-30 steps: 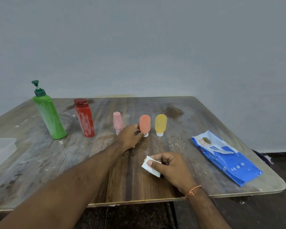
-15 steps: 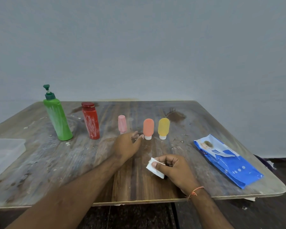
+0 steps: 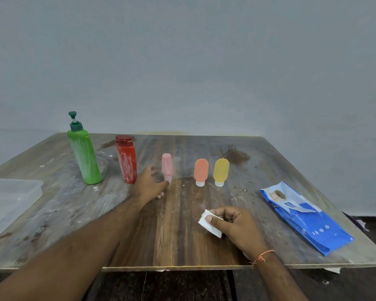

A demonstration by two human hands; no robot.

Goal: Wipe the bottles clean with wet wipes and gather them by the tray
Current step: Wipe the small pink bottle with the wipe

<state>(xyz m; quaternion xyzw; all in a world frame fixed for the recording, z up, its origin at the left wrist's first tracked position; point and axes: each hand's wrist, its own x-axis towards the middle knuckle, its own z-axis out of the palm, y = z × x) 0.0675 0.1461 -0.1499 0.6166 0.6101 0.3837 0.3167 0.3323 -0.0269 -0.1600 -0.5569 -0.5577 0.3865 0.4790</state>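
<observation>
Far to the left of the left hand (image 3: 149, 185), a clear plastic tray (image 3: 28, 187) sits at the table (image 3: 182, 246) edge. Beyond and to the left of that hand stands a green pump bottle (image 3: 84, 157), upright and streaked with white smears. Just beside the hand, on its left, is a red bottle (image 3: 126, 160), also upright and smeared white. The left hand lies low over the wood with fingers loosely spread, its fingertips at the base of a small pink bottle (image 3: 167, 167) that stands cap down; whether they grip it I cannot tell, as that spot is blurred. Right of this hand, and beyond the right hand (image 3: 232, 224), an orange bottle (image 3: 201, 172) and a yellow bottle (image 3: 221, 171) stand just beside each other on their white caps, with nothing between them and either hand. The right hand rests on the table near its front edge and pinches a folded white wet wipe (image 3: 208, 223) between thumb and curled fingers; an orange thread (image 3: 262, 256) circles the wrist. To its right lies a blue pack of wipes (image 3: 308, 218), flat, its flap lifted.
</observation>
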